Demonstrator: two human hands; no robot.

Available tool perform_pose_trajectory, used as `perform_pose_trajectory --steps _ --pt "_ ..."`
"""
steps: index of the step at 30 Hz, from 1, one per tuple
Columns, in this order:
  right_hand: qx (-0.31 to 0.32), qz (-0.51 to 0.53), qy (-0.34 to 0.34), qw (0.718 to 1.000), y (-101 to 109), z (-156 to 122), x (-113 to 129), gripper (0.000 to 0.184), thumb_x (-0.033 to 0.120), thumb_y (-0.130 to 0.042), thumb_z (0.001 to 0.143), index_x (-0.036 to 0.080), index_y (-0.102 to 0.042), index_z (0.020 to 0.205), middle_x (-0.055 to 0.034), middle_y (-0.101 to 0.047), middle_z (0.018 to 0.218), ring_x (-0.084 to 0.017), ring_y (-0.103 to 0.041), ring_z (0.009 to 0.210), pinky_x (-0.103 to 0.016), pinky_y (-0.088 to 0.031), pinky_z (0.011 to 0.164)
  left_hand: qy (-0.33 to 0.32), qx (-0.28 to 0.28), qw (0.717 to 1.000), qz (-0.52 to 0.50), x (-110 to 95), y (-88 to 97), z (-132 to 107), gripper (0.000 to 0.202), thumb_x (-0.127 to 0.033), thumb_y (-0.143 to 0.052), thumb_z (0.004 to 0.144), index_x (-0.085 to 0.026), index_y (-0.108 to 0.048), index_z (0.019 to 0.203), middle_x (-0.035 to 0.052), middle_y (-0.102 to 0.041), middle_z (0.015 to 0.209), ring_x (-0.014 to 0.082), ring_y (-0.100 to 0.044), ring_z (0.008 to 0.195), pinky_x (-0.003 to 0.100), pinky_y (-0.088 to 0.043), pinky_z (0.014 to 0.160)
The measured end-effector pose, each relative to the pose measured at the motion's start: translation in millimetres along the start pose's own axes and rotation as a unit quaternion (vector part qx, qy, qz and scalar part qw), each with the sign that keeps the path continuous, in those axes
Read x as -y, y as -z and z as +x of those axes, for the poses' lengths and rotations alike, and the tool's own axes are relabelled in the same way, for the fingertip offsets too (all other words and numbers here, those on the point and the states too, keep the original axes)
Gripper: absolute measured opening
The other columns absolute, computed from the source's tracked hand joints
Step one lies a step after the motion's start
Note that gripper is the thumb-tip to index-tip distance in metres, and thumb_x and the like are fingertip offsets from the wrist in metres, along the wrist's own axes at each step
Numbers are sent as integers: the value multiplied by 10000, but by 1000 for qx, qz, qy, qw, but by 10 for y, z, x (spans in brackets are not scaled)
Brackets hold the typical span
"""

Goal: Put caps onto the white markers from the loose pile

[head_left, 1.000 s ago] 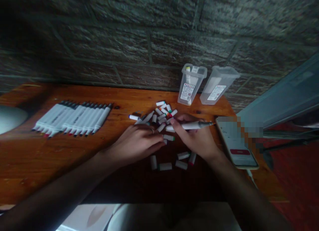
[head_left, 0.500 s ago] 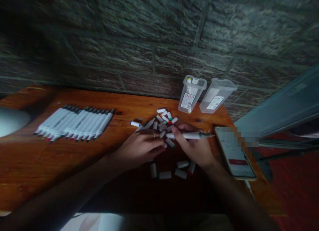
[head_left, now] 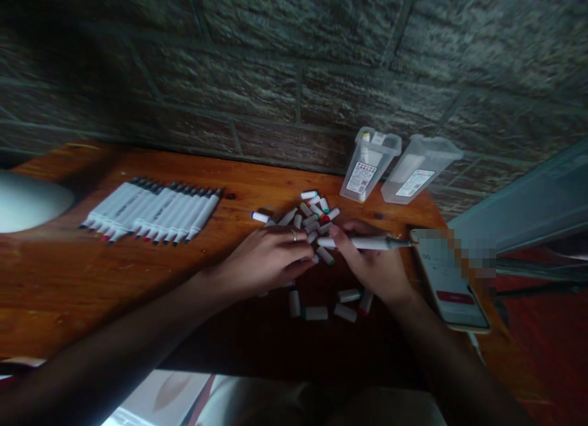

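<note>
Bare human hands, two: left hand (head_left: 271, 261), right hand (head_left: 374, 267); held white marker pen with grey end (head_left: 361, 243), one; slim white marker pens laid in a row (head_left: 138, 209), over ten, overlap hides exact tally; short white cylindrical caps, heaped (head_left: 310, 220), over ten, some covered; similar white caps nearer the body (head_left: 316, 313), five in full view; translucent plastic boxes (head_left: 399, 176), two; pale-edged smartphone (head_left: 452, 279), one; silver ring (head_left: 294, 235), one.
</note>
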State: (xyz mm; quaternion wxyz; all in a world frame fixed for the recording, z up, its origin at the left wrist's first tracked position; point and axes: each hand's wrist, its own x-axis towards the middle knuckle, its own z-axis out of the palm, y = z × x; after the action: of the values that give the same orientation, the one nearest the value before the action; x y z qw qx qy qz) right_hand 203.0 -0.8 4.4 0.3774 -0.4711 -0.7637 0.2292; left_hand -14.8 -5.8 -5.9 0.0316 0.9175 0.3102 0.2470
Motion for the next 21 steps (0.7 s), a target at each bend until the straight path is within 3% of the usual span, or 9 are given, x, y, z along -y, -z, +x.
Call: perform_pose_trajectory --steps 12,21 --pt "-11 7 31 999 -3 7 55 223 309 -593 939 192 -666 763 13 -693 694 -121 -647 632 -236 -446 606 16 34 999 -37 26 -38 -2 155 -253 -574 951 -197 -696 875 13 -696 907 141 -658 823 234 -492 745" --pt "-19 -14 47 999 -21 10 67 224 280 -605 923 184 -655 727 13 -679 660 -118 -641 615 -223 -434 604 21 46 997 -56 39 -69 -11 152 -259 -565 959 -211 -709 961 16 -704 1013 147 -668 931 237 -503 866"
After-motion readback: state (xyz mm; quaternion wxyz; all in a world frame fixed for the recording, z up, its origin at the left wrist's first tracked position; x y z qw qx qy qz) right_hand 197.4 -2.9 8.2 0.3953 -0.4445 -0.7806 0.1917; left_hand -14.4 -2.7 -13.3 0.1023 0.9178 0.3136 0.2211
